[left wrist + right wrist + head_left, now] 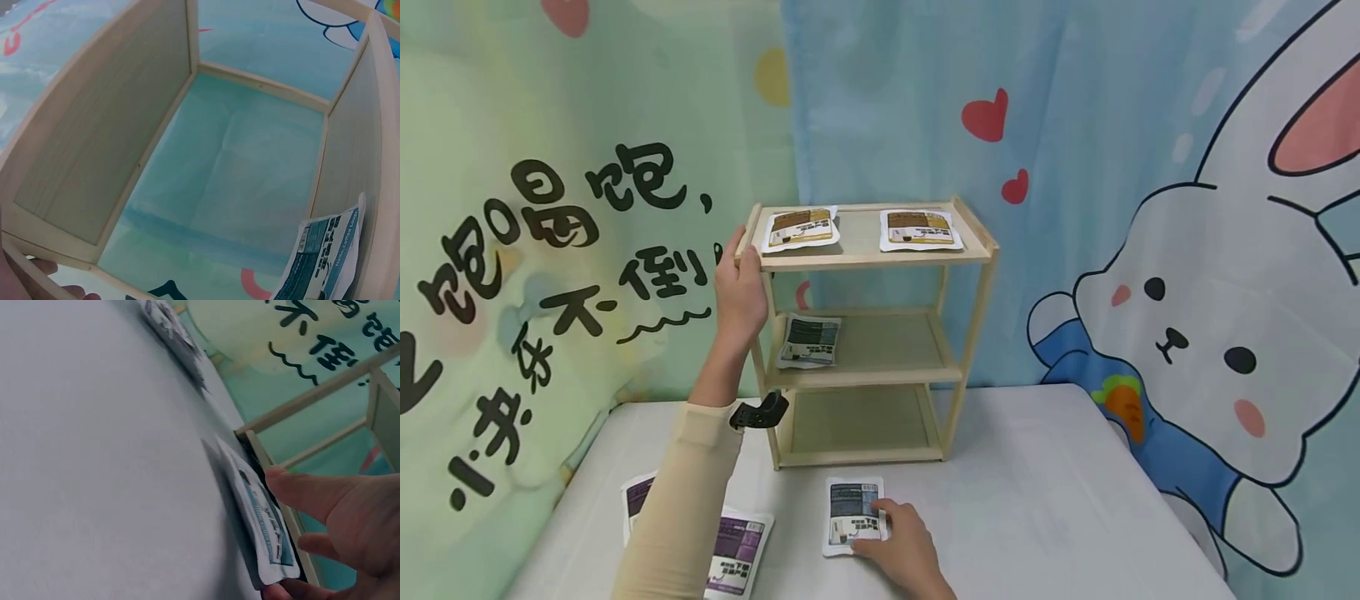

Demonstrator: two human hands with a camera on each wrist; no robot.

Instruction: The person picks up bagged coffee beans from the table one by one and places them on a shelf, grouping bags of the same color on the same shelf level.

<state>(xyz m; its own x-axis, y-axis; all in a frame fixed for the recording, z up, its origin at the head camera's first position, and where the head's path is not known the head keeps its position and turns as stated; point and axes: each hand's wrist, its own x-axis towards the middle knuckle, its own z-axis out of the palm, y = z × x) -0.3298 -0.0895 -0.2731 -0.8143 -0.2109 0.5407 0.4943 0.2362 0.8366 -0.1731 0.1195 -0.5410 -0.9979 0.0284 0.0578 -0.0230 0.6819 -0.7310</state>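
Note:
My left hand (741, 292) grips the left end of the top tier of a small three-tier wooden shelf (865, 379). In the left wrist view its fingertips (74, 292) show around the frame. On the table before the shelf is a white-edged pouch with a blue label (852, 508). My right hand (906, 546) holds that pouch by its right and near edges; the right wrist view shows the thumb (281, 478) along one edge and fingers under a corner. Another blue-label pouch (810, 342) lies at the left of the middle tier.
Two brown-label pouches (801, 229) lie apart on the top tier. Purple-label pouches (737, 546) lie at the table's left, partly hidden behind my left sleeve (681, 500). A printed curtain (887, 100) hangs behind the white table (1037, 517).

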